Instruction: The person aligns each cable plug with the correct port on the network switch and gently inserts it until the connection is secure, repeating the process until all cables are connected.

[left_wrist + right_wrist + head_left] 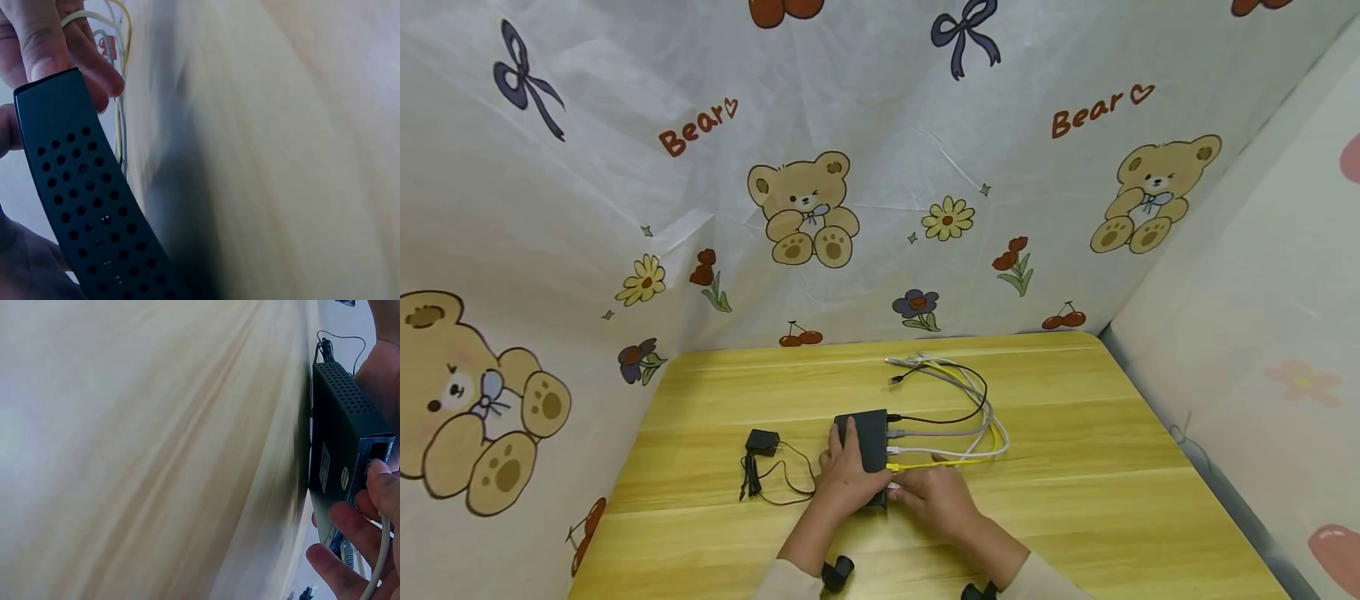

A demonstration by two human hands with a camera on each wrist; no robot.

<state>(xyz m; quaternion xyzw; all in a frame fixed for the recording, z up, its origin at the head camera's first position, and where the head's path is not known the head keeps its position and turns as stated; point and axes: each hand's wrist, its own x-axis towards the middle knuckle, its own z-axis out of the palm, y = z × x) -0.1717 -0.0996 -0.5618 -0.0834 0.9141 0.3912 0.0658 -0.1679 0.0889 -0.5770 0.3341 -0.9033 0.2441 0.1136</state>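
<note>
A black network switch [872,437] with vent holes along its side lies on the wooden table, its port side facing right. My left hand [847,482] holds it from the left, fingers across the top and thumb by the port edge. At the near end of that edge, my right hand [942,500] pinches the plug of a white network cable [382,556], right at a port. Black, grey, white and yellow cables [946,461] run out of the other ports. My right fingers partly hide the white plug.
Loose cable ends [917,360] lie in a loop behind and right of the switch. To the left is a black power adapter [763,442] with its thin cord. Patterned cloth [880,125] stands behind the table [1075,433].
</note>
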